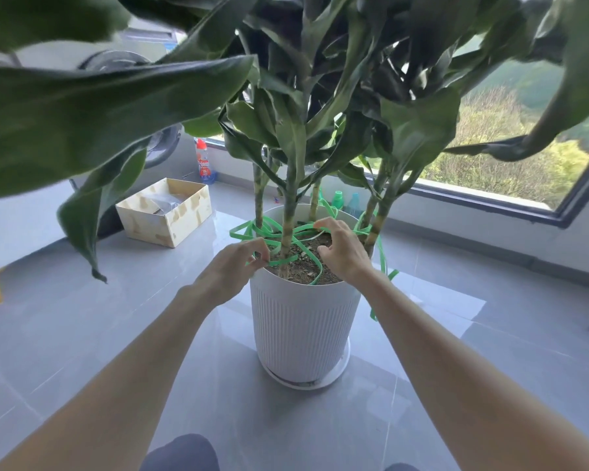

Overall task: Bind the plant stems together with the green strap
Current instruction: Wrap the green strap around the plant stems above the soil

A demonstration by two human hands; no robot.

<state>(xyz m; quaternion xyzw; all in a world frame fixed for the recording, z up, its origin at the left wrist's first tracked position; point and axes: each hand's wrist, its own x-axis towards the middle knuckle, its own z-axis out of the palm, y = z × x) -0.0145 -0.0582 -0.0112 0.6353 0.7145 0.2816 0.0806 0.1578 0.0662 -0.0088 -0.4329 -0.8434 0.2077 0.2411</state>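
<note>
A tall leafy plant with several thin striped stems (289,212) grows from dark soil in a white ribbed pot (303,321). A long green strap (315,263) lies in tangled loops around the stem bases and trails over the pot's right rim toward the floor. At the pot's left rim, my left hand (233,266) pinches a piece of the strap. My right hand (342,248) hovers over the soil with curled fingers, its fingertips holding a loop of strap near the back stems.
The pot stands on a white saucer (334,375) on grey floor tiles. An open wooden box (165,212) sits to the back left, a red-capped bottle (204,161) behind it. Small green bottles (346,202) stand by the window sill (473,195). Large leaves hang overhead.
</note>
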